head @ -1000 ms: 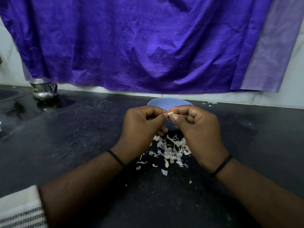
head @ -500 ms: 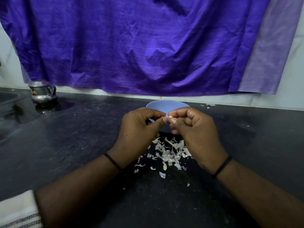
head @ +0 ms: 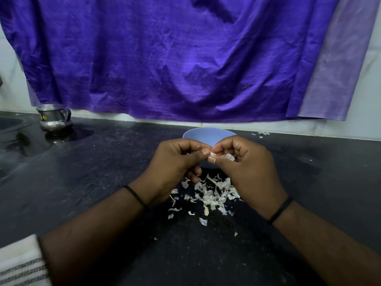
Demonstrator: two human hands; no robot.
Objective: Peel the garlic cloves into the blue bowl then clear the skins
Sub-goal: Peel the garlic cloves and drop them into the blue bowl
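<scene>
Peeling is in hand: both hands, left hand (head: 175, 162) and right hand (head: 245, 172), pinch one clove (head: 212, 154) at their fingertips, just before the bowl (head: 198, 135) at the counter's (head: 82, 182) back edge. Skins (head: 212, 193) lie heaped beneath the hands. Next, judged: strip the loose skin, drop the clove in the bowl.

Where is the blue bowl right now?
In the head view, the round blue plastic bowl sits at centre on the black stone counter, just behind both hands and the pile of pale garlic skins.

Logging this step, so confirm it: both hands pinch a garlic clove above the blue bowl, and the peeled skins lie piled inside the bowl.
Not quite. The head view shows the skins piled on the black counter in front of the blue bowl, not inside it. The left hand and right hand do pinch the garlic clove above the bowl.
</scene>
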